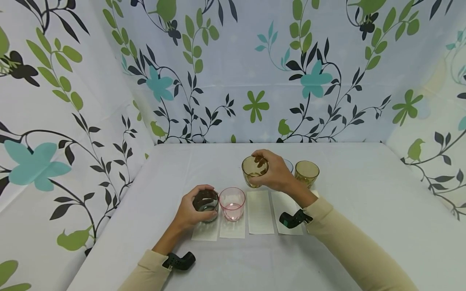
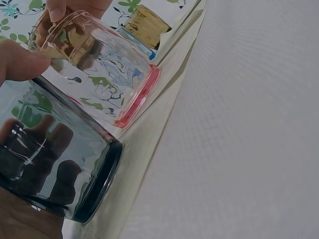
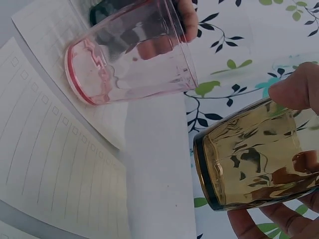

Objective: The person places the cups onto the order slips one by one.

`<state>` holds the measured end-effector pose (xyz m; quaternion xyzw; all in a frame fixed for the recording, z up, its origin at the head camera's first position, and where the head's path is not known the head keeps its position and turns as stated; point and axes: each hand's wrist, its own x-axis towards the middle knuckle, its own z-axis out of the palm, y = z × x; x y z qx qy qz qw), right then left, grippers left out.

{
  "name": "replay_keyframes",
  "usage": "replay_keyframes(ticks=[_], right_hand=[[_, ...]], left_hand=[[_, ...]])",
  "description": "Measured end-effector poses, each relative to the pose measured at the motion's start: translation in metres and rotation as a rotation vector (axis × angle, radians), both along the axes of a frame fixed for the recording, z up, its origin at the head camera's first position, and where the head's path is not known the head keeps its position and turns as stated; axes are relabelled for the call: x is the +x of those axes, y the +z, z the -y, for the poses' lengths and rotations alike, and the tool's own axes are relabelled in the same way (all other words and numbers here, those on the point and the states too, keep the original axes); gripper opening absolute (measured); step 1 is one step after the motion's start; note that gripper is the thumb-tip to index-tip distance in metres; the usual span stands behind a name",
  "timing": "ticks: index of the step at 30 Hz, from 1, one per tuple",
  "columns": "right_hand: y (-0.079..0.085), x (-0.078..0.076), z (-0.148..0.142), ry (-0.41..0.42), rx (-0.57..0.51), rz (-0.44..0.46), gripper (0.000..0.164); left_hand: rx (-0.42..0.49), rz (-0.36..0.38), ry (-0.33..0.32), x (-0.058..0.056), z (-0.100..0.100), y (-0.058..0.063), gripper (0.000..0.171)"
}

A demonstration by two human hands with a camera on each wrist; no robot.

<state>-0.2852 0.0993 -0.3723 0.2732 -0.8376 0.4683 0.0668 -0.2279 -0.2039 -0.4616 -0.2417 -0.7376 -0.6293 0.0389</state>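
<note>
My left hand (image 1: 187, 210) grips a dark grey glass (image 1: 207, 207) at the left end of a row of paper slips, its fingers showing through the tinted wall in the left wrist view. Right beside that glass stands a pink-rimmed clear glass (image 1: 232, 205), upright on the second slip. My right hand (image 1: 277, 173) holds an amber glass (image 1: 252, 173) by its sides, thumb and fingers wrapped round it. In the right wrist view this amber glass (image 3: 254, 157) is raised off the table, behind the row of slips.
A second amber glass (image 1: 306, 173) stands behind the right end of the row. Partly hidden by my right hand is a blue-rimmed glass (image 1: 289, 165). Bare paper slips (image 1: 260, 214) with printed lines and small boxes lie on the white tablecloth (image 1: 233, 266). Patterned cloth (image 1: 225, 81) hangs behind.
</note>
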Motion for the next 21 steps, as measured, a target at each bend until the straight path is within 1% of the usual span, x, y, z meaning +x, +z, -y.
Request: replay_keyframes(ticks=[3,15,21], right_hand=[[-0.003,0.003,-0.001,0.001,-0.005,-0.005,0.067],[-0.021,0.011,-0.002,0.000,-0.010,-0.012,0.066],[-0.030,0.016,-0.004,-0.004,-0.006,-0.015,0.066]], left_hand=[[-0.006,0.008,0.006,0.000,0.000,0.000,0.068],[0.016,0.013,-0.009,0.000,0.000,0.000,0.068],[-0.008,0.006,0.003,0.001,0.000,0.001,0.069]])
